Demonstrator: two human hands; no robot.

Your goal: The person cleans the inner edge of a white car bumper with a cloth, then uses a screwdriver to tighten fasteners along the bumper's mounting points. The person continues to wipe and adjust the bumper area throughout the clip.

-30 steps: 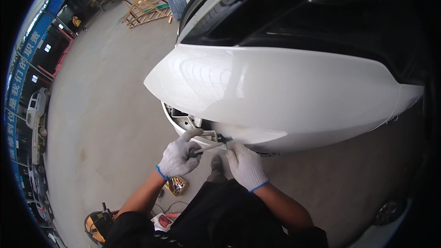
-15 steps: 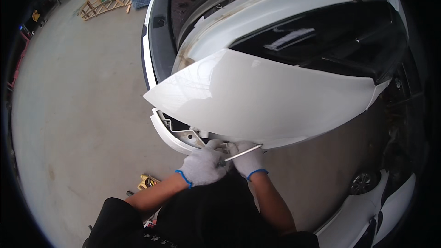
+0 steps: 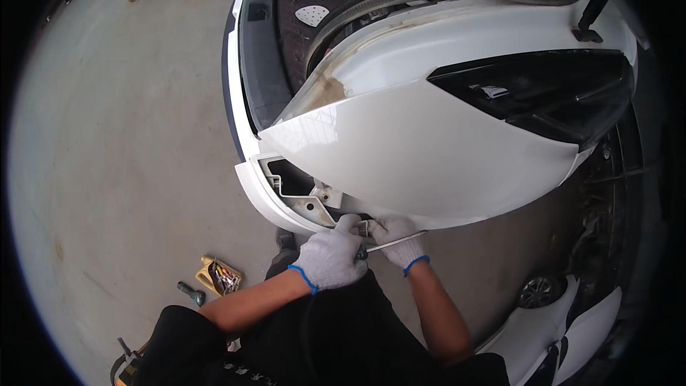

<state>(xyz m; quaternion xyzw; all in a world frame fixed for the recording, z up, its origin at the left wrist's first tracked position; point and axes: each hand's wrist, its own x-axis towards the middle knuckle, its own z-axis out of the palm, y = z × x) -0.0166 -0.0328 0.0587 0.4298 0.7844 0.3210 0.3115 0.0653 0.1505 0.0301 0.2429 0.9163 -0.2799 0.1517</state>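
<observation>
My left hand [image 3: 330, 257], in a white knitted glove with a blue cuff, is closed around the dark handle of a screwdriver [image 3: 395, 242]. The tool's thin metal shaft points right, passing across my other glove. My right hand [image 3: 397, 239], gloved the same way, has its fingers curled in at the edge of the white car bumper [image 3: 277, 212]; what they pinch is hidden. Between the two hands shows a small pale bracket [image 3: 362, 228]. Just beyond lies the lamp opening [image 3: 293, 179] with its exposed metal, below the white rear side panel [image 3: 421, 150].
The open trunk [image 3: 289, 64] is at the top, beside a dark side window [image 3: 543, 89]. On the floor at lower left are a cut yellow jug of tools [image 3: 220, 276] and a dark green power tool [image 3: 191, 292]. Another white car part [image 3: 525, 329] lies lower right.
The view has shifted, and more of the lamp opening and the floor tools shows. My hands stay together at the bumper edge; the screwdriver lies at a slightly flatter angle.
</observation>
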